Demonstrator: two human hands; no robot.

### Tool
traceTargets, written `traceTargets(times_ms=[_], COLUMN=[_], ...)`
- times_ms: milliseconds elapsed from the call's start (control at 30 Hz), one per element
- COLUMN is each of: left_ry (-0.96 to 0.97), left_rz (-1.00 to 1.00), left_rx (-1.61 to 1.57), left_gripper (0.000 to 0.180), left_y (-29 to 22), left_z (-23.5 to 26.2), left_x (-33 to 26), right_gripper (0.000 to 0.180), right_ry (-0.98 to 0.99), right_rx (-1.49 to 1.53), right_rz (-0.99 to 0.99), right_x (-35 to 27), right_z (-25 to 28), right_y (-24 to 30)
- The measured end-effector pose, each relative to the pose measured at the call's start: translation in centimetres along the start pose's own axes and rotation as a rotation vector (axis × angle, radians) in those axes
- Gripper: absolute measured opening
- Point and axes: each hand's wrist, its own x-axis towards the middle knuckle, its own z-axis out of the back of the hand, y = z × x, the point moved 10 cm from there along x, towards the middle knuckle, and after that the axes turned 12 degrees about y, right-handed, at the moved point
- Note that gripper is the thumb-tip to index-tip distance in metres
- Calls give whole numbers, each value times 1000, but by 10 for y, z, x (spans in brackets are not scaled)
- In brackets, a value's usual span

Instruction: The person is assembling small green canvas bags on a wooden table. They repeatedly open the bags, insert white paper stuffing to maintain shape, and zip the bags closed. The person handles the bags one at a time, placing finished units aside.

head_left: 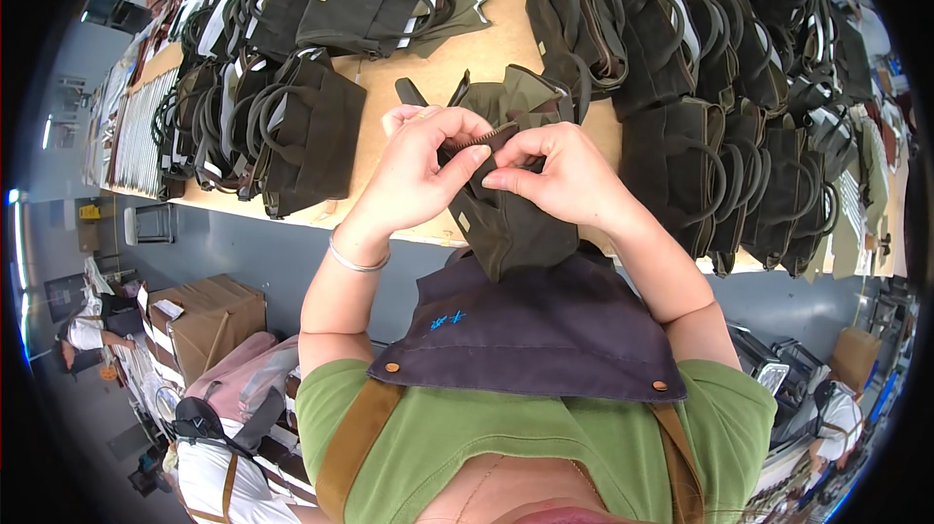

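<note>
A dark olive handbag (511, 222) leans between me and the table edge, its top opening toward my hands. Along that opening runs a brown zipper (499, 135) with metal teeth. My left hand (435, 156) pinches the zipper edge between thumb and fingers. Opposite it, my right hand (555, 166) is closed with thumb and forefinger together at the zipper's other side; the exact part it grips is hidden. Behind the hands, lighter olive lining or fabric (516, 96) bulges out of the bag.
Rows of similar dark handbags (671, 164) stand on the right of the wooden table (389, 106). More handbags (309, 135) stand on the left, and one lies flat (365, 3) farther back. Behind me are a brown carton (209, 320) and people at work (214, 470).
</note>
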Motion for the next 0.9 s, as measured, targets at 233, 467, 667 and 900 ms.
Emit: traceTargets(times_ms=[233, 467, 667, 900], left_ry=[82, 148, 113, 90], left_rz=[40, 25, -70, -103], left_rx=[60, 70, 154, 342], left_gripper=[8, 14, 18, 28], left_y=[5, 2, -4, 13], left_z=[-6, -3, -3, 17], left_x=[2, 2, 6, -2], right_gripper=[13, 33, 52, 39], right_ry=[6, 51, 270, 232], right_rx=[-89, -306, -569, -691], right_rz=[40, 232, 109, 150], right_x=[0, -2, 13, -12], right_z=[0, 7, 24, 15], right_y=[9, 28, 14, 47])
